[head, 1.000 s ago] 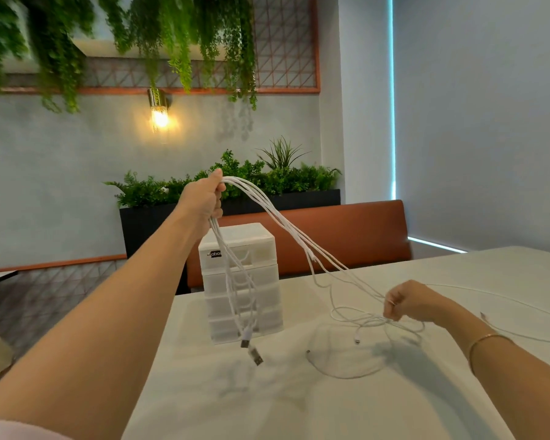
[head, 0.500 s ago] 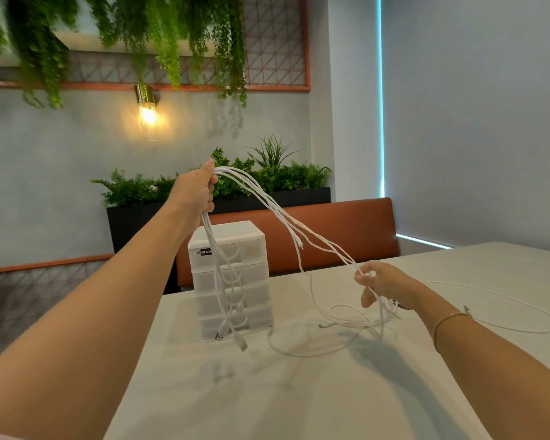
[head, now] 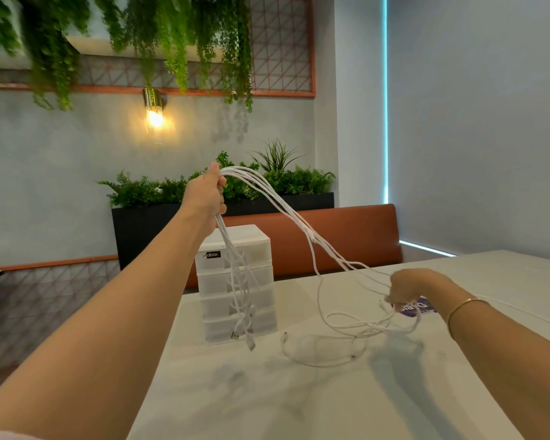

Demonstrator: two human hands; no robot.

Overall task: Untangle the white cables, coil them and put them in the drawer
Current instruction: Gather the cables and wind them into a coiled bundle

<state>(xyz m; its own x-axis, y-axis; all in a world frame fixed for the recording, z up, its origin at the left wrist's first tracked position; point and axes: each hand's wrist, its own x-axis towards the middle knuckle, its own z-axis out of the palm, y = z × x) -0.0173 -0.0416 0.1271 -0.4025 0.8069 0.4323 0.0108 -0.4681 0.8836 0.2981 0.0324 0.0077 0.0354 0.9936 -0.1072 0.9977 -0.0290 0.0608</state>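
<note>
My left hand [head: 205, 198] is raised above the table and grips a bundle of several white cables [head: 286, 211]. Their plug ends hang down in front of a small white drawer unit [head: 258, 249] with stacked translucent drawers, all closed. The other side of the bundle slopes down to the right to my right hand [head: 410, 285], which pinches the strands just above the table. Below that hand the cables lie in loose tangled loops [head: 346, 328] on the white table [head: 235, 401].
A purple-and-white label [head: 416, 308] shows under my right hand. One white cable [head: 521, 312] trails off along the table's right side. Behind the table stand an orange bench back [head: 346, 236] and a black planter [head: 140, 230] with green plants.
My right hand has moved right and slightly away along the strands, still pinching them. The left hand keeps the bundle raised. The view has tilted a little.
</note>
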